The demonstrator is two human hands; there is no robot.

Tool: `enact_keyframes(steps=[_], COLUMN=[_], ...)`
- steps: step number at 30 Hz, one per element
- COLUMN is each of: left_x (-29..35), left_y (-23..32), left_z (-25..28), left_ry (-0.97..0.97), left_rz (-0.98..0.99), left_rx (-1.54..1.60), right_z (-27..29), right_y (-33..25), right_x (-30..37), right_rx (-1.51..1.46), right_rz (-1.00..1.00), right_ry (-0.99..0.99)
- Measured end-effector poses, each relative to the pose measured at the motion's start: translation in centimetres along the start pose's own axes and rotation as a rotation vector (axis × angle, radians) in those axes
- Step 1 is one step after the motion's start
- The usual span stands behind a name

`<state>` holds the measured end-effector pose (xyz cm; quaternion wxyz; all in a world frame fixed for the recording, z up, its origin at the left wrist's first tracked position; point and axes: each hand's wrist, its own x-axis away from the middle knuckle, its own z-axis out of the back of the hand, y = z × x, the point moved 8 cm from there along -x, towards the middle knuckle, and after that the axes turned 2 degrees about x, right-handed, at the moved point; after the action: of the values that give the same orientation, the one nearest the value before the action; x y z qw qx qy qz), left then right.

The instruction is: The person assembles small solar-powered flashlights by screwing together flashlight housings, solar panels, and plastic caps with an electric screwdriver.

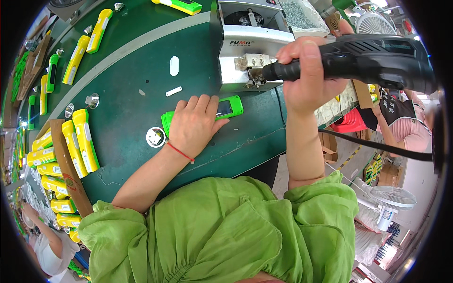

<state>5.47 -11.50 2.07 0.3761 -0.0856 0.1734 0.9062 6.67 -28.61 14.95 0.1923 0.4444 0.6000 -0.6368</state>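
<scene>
My left hand (194,123) lies over a green flashlight (234,106) on the table, its fingers curled across the body and holding it down. The flashlight's dark panel shows past my fingers. My right hand (309,70) grips a black electric screwdriver (363,63), held level. Its nose meets the metal outlet on the front of a silver screw feeder (231,66); the bit's tip is hard to make out there. Close to my left wrist sits a round reflector (155,137) with a white piece in it. A small white strip (173,91) and a white oval plate (174,66) lie beyond my left hand.
Yellow and green flashlights (85,141) line the left side, several behind a cardboard strip (71,165). Loose reflectors (93,101) lie nearby. A black cable (377,145) runs at right. Other people work at far right and lower left. Fans (394,197) stand at right.
</scene>
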Motion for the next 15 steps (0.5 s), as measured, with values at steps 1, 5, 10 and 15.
enact_keyframes(steps=[1,5,10,15], left_x=[0.1,-0.2,-0.1,0.2], left_y=[0.1,0.1,0.1,0.1], left_z=[0.0,0.1,-0.2,-0.3], left_ry=[-0.003,-0.015,-0.016,-0.022], left_rz=[0.006,0.026,0.016,0.023], left_rx=[-0.007,-0.014,-0.008,-0.019], right_z=[0.1,-0.5,-2.0,-0.5], right_y=[0.4,2.1,4.6,1.5], right_x=[0.2,0.2,-0.9,3.5], right_rx=[-0.001,-0.098,-0.102,-0.084], right_rz=[-0.001,-0.181,-0.408,-0.322], right_ry=[0.000,-0.049,-0.275,-0.060])
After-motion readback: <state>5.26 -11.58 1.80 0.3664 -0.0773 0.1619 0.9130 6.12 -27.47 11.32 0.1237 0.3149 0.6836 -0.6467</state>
